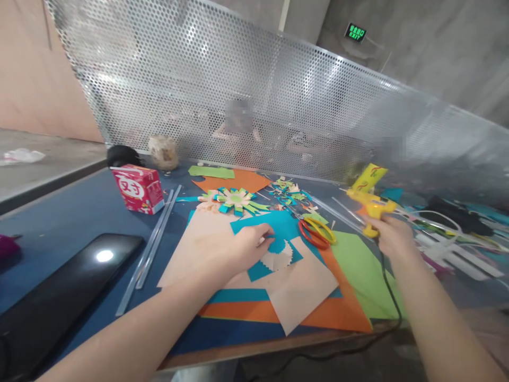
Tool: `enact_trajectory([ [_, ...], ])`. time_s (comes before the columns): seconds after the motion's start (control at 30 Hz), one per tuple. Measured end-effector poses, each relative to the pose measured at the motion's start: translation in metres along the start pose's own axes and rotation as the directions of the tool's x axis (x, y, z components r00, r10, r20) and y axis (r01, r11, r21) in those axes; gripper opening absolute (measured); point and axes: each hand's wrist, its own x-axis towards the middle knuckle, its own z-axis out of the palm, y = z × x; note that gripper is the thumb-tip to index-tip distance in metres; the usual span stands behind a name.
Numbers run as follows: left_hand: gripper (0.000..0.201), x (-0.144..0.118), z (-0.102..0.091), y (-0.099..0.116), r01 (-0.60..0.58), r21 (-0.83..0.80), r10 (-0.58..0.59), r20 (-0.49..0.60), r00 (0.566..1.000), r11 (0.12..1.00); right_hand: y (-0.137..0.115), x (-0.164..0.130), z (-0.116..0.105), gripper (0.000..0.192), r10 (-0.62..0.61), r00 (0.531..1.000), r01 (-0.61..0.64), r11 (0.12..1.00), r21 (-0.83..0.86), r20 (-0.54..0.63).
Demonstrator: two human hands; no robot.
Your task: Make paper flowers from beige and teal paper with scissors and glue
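Note:
My right hand [392, 233] grips a yellow hot glue gun [371, 204], its nozzle pointing left and its dark cord hanging down over the table edge. Over the paper stack, my left hand [254, 244] has its fingers curled together; what they pinch, if anything, is hidden. Under and beside it are blue paper [260, 223] and a pale scalloped paper piece [278, 259]. A pale square sheet [304, 286] overlaps the stack's front. Just beyond lies a layered paper flower [235, 199] in green, blue and cream. Red-and-yellow-handled scissors [317, 233] rest right of the left hand.
A dark phone [75, 297], clear glue sticks [153, 246] and a red drink carton [137, 188] are at left. Green paper [361, 265] sits right of the orange sheet [342, 297]. Paper scraps [292, 193] lie before the perforated metal screen [254, 69]. A white power strip [457, 254] is at right.

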Motion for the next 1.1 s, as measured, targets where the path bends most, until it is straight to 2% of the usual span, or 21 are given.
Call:
enact_trajectory([
  [0.13, 0.007, 0.008, 0.001, -0.006, -0.006, -0.106, -0.005, -0.105, 0.994, 0.994, -0.018, -0.025, 0.001, 0.032, 0.033, 0.989, -0.071, 0.962, 0.265, 0.144],
  [0.23, 0.004, 0.012, 0.002, -0.014, 0.015, -0.144, -0.034, -0.134, 0.990, 0.990, -0.031, -0.048, -0.001, 0.025, 0.019, 0.967, -0.133, 0.886, 0.443, 0.252],
  [0.33, 0.008, 0.015, 0.004, -0.022, 0.051, -0.224, -0.083, -0.134, 0.988, 0.973, -0.043, -0.068, -0.003, 0.018, -0.038, 0.907, -0.140, 0.911, 0.387, 0.419],
  [0.43, 0.007, 0.017, 0.006, -0.027, 0.089, -0.320, -0.129, -0.105, 0.986, 0.943, -0.051, -0.088, -0.003, 0.020, -0.068, 0.853, -0.074, 0.966, 0.249, 0.518],
  [0.5, 0.007, 0.018, 0.006, -0.027, 0.114, -0.357, -0.154, -0.086, 0.984, 0.927, -0.055, -0.100, 0.000, 0.022, -0.107, 0.864, 0.025, 0.985, 0.170, 0.492],
  [0.6, 0.012, 0.017, 0.003, -0.024, 0.131, -0.334, -0.157, -0.053, 0.986, 0.934, -0.058, -0.113, 0.006, 0.010, -0.198, 0.913, 0.198, 0.980, 0.039, 0.356],
  [0.67, 0.015, 0.016, 0.000, -0.021, 0.125, -0.292, -0.151, -0.068, 0.986, 0.948, -0.060, -0.119, 0.009, 0.018, -0.250, 0.915, 0.274, 0.961, -0.034, 0.318],
  [0.77, 0.014, 0.014, -0.002, -0.018, 0.046, -0.234, -0.082, -0.147, 0.986, 0.971, -0.058, -0.127, 0.013, 0.026, -0.287, 0.886, 0.339, 0.937, -0.085, 0.365],
  [0.83, 0.014, 0.013, -0.002, -0.017, 0.003, -0.222, -0.041, -0.167, 0.985, 0.975, -0.056, -0.131, 0.014, 0.029, -0.337, 0.871, 0.399, 0.910, -0.114, 0.357],
  [0.97, 0.015, 0.011, -0.003, -0.015, 0.030, -0.256, -0.068, -0.141, 0.988, 0.966, -0.056, -0.136, 0.016, 0.033, -0.467, 0.832, 0.538, 0.811, -0.230, 0.298],
  [1.1, 0.014, 0.011, -0.003, -0.015, 0.037, -0.276, -0.078, -0.138, 0.987, 0.961, -0.059, -0.137, 0.015, 0.037, -0.543, 0.775, 0.629, 0.715, -0.306, 0.325],
])
